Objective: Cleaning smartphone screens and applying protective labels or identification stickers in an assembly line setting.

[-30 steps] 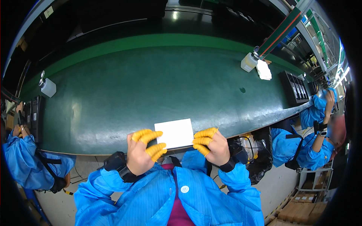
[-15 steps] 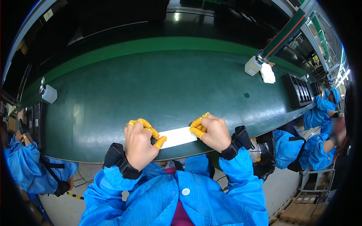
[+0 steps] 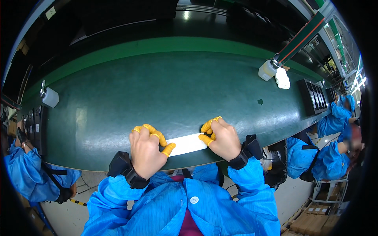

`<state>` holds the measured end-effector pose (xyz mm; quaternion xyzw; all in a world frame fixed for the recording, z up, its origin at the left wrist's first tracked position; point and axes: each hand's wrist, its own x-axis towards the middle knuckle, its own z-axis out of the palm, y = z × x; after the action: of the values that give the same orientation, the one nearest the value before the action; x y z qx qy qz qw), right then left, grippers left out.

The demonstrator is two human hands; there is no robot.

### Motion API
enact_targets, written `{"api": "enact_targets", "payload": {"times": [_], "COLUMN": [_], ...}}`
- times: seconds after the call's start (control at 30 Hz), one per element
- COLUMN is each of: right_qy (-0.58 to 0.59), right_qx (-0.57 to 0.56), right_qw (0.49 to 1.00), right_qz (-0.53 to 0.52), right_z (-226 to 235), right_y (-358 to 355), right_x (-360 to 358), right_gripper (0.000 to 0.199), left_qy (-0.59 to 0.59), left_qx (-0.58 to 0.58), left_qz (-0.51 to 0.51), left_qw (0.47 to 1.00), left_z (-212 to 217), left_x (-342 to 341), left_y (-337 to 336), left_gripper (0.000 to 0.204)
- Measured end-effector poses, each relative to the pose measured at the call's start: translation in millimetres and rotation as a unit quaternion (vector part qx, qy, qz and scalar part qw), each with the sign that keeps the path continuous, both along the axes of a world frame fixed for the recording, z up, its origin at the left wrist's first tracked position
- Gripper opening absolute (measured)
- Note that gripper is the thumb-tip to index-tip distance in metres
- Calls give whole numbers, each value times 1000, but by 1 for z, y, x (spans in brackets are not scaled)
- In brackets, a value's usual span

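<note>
Along the near edge of the desk [image 3: 161, 88], left hand [image 3: 145, 154] and right hand [image 3: 225, 140], fingers curled closed, pinch a flat white piece [image 3: 187, 144], its handling seemingly unfinished.

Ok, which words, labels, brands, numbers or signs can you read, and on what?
None readable.
White label on the black case, far left: too small.
White labels on the brown cartons, lower right: too small.
Pale card, upper left: too small.
White piece: no print visible.
</note>
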<state>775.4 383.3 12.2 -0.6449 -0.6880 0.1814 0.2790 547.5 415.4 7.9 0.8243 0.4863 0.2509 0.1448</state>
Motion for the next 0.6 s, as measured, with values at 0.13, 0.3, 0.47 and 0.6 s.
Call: {"api": "enact_targets", "payload": {"times": [0.13,0.3,0.47,0.6], "right_qy": [15,11,125,232], "right_qx": [-23,25,11,-137], "right_qw": [999,977,962,939], "right_qz": [-39,211,244,214], "right_z": [17,6,0,20], "right_y": [-4,-18,-44,-52], "right_x": [6,9,-13,-26], "right_gripper": [18,25,27,28], "left_qy": [42,62,100,95], "left_qx": [14,12,71,118], "left_qz": [42,33,-1,-9], "left_qw": [998,997,993,988], "left_z": [3,8,12,12], "left_x": [4,5,19,20], "left_y": [-3,5,41,60], "left_gripper": [34,50,63,58]}}
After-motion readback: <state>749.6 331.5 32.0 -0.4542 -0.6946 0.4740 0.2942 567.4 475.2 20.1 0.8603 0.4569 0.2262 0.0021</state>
